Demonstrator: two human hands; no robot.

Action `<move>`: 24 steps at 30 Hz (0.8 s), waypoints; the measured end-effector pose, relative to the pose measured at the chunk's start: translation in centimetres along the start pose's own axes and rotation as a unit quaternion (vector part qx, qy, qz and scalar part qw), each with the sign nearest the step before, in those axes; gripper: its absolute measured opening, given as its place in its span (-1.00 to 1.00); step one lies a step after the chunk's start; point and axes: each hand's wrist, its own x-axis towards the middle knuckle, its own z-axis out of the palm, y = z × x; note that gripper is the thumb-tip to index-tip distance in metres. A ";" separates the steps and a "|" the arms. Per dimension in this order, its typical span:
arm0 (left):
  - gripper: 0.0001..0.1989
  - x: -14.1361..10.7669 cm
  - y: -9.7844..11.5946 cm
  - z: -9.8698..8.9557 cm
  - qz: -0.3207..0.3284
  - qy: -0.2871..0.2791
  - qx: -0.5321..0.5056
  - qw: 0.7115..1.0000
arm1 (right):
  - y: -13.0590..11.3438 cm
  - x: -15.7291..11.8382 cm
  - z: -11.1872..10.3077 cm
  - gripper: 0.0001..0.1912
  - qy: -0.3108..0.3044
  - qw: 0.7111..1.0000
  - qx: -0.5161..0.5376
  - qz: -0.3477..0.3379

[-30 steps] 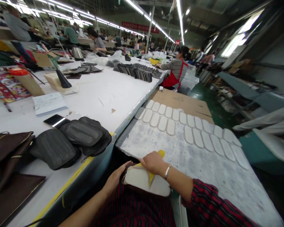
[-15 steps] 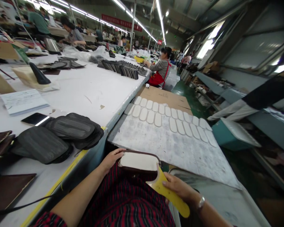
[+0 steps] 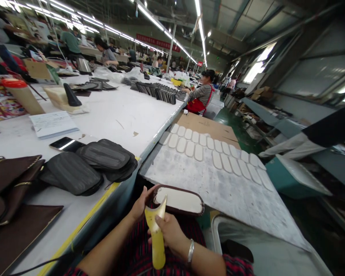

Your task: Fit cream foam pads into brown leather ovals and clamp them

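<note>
On my lap lies a brown leather piece (image 3: 201, 205) with a long, rounded white board (image 3: 184, 200) set inside its rim. My left hand (image 3: 142, 205) grips the left end of this piece, with the thumb on the near side and the other fingers partly hidden behind the rim. In my right hand (image 3: 171, 230) is a yellow scraper (image 3: 158, 245) with a curved, notched head. Its pointed tip lies over the left part of the white board; whether it touches, I cannot tell.
Black oval pads (image 3: 71, 174) are stacked on the white table (image 3: 109, 115) at left, near a phone (image 3: 66, 144) and brown leather pieces (image 3: 25, 230). Rows of white oval boards (image 3: 198, 152) lie on the grey board (image 3: 189, 180) ahead. A co-worker (image 3: 201, 94) sits beyond.
My right hand has carried the yellow scraper from the right end of the leather piece to its left part and turned it more upright. The camera view has shifted left.
</note>
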 end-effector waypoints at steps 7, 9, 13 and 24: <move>-0.29 2.3 2.2 0.6 -0.005 -0.006 0.136 0.991 | 1.1 0.8 2.3 -0.39 0.013 0.995 0.094 -0.006; -0.35 3.0 2.7 1.1 -0.008 -0.001 0.183 0.983 | 1.2 0.9 2.4 -0.40 0.022 0.992 0.124 0.007; -0.47 3.6 3.0 2.2 0.012 0.014 0.280 0.960 | 1.5 1.2 2.3 -0.42 0.024 0.988 0.155 0.010; -0.58 3.9 1.1 4.4 0.065 0.109 0.496 0.859 | 1.6 0.3 0.3 -0.47 0.054 0.987 0.144 0.035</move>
